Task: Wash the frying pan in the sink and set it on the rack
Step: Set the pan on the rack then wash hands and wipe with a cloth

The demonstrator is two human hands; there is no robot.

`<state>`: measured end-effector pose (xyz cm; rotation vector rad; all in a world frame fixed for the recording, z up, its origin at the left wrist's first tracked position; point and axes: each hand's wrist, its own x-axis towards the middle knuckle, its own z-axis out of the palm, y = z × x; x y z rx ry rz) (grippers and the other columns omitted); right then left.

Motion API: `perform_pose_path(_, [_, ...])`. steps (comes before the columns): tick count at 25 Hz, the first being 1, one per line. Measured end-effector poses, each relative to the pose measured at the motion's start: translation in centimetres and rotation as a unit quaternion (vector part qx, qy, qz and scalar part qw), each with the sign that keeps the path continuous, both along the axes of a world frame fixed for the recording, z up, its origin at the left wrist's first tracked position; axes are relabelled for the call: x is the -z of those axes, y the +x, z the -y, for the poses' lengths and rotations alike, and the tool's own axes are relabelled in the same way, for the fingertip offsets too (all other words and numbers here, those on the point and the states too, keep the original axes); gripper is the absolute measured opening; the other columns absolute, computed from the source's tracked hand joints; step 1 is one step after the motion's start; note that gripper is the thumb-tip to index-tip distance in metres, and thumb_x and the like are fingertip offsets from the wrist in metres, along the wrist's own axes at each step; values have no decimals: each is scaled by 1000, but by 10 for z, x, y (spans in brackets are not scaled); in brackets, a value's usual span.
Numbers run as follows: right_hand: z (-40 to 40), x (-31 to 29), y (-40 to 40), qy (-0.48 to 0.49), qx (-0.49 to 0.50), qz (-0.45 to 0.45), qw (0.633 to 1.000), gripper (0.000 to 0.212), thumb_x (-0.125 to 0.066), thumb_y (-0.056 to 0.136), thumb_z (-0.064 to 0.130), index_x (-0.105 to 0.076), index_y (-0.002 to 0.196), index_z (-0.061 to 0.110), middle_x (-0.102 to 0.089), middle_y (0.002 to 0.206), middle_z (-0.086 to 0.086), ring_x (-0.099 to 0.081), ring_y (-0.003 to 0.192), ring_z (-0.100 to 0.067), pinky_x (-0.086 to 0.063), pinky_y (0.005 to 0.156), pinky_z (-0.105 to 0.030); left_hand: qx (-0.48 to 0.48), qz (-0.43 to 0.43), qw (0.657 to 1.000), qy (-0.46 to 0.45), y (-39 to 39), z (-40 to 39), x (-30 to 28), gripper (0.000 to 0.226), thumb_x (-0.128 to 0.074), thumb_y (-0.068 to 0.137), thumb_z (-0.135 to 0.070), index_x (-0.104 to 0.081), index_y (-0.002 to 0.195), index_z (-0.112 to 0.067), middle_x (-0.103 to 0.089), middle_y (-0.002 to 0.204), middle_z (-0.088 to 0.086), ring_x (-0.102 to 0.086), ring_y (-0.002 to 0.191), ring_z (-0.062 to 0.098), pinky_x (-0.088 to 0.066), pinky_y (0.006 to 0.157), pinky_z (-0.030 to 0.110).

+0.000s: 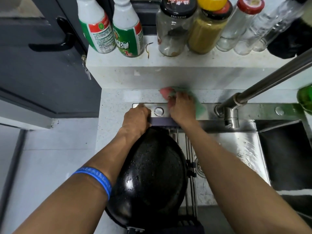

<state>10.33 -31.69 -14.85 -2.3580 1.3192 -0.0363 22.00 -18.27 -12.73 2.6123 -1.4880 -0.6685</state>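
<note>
1. Two hands are at work at the back edge of the sink [236, 149]: the left hand [136, 117] has its fingers curled over the far end of the roll-up rack [189, 149], gripping its dark end bar, while the right hand [181, 107] lies on a green and pink cloth [197, 105] on the steel ledge beside the faucet [253, 88]. Motion blur hides whether those right fingers pinch the cloth or only press it flat, so I cannot tell.

2. The frying pan [152, 174] already sits upside down on the rack over the left part of the basin, its black underside wet and beaded with drops. The washing looks done; the step in hand reads as steadying the rack and putting the cloth away.

3. Keep the left hand's grip on the end bar firm and level. The pan is heavy and rounded, and a rack of loose rods can shift under it if one end lifts.

4. Check that the rim rests on several rods, not on one edge. The handle end, near the bottom of the view, is partly out of sight, so its support cannot be judged.

5. Set the cloth down clear of the faucet base and the round steel cap [159, 110], spread enough to dry.

6. Release the rack slowly and watch for any rocking; wet metal on a wet rim slides easily.

7. Mind the bottles and jars [175, 27] on the shelf above when drawing the arms back.
</note>
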Motion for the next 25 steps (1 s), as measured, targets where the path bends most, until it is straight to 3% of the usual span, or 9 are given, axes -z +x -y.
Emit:
perform_pose_path(4, [7, 16, -14, 1, -98, 45, 994, 46, -46, 102, 25, -45, 146, 13, -39, 147, -21, -38, 133, -39, -30, 112, -40, 14, 19, 1000, -6, -1, 4, 5, 29, -76, 76, -25, -65, 102, -17, -61, 112, 7, -60, 96, 31, -39, 70, 30])
perform_pose_path(8, [35, 17, -58, -13, 92, 51, 994, 41, -41, 101, 28, -53, 141, 27, -28, 157, -19, -28, 142, -40, -24, 119, -42, 11, 23, 1000, -1, -2, 4, 2, 29, -76, 76, -25, -65, 102, -17, -61, 112, 7, -60, 97, 32, -41, 72, 32])
perform_pose_path(12, [18, 16, -30, -72, -84, 58, 992, 44, -38, 102, 23, -50, 145, 22, -56, 131, -25, -44, 126, -45, -29, 111, -46, 5, 19, 1000, -4, -4, 6, 4, 30, -77, 75, -25, -66, 101, -17, -61, 112, 7, -59, 100, 32, -44, 76, 35])
perform_pose_path(16, [4, 23, -77, -98, 104, 56, 988, 33, -53, 94, 12, -68, 124, 11, -65, 125, -16, -54, 118, -35, -42, 97, -32, 10, 30, 999, 22, -1, 9, 2, 31, -78, 74, -26, -67, 102, -17, -62, 111, 9, -59, 101, 33, -42, 75, 32])
perform_pose_path(18, [-13, 11, -91, -16, 197, 150, 969, 29, -55, 92, 1, -73, 113, 9, -72, 108, -13, -63, 99, -29, -41, 82, -13, 2, 27, 999, 45, -5, 11, -6, 31, -77, 74, -24, -68, 104, -17, -63, 112, 11, -59, 103, 34, -44, 77, 32])
perform_pose_path(19, [-23, 1, -94, 67, 270, 255, 926, 26, -55, 93, -2, -73, 109, 5, -73, 101, -13, -66, 91, -27, -44, 79, -11, -1, 27, 998, 54, -9, 13, -12, 31, -75, 76, -22, -68, 105, -16, -63, 112, 12, -59, 104, 34, -47, 80, 34])
perform_pose_path(21, [-50, -25, -106, 260, 385, 438, 770, 19, -53, 96, -6, -69, 105, -2, -72, 94, -12, -67, 79, -23, -55, 73, -26, -28, 35, 998, 41, -24, 13, -23, 27, -64, 81, -16, -66, 107, -15, -63, 113, 14, -58, 104, 36, -49, 83, 38])
perform_pose_path(23, [-82, -40, -138, 360, 450, 527, 625, 18, -49, 97, -7, -65, 98, 2, -74, 86, -7, -68, 73, -20, -58, 61, -29, -68, 25, 997, -42, -48, 9, -34, 29, -58, 83, -15, -66, 110, -17, -63, 115, 12, -56, 107, 37, -48, 83, 41])
perform_pose_path(25, [-114, -54, -177, 412, 479, 560, 536, 22, -48, 98, -2, -65, 100, 10, -74, 88, -5, -68, 79, -18, -58, 72, -30, -83, -32, 987, -137, -84, -2, -51, 30, -59, 85, -19, -66, 113, -19, -65, 116, 11, -57, 108, 35, -47, 86, 41])
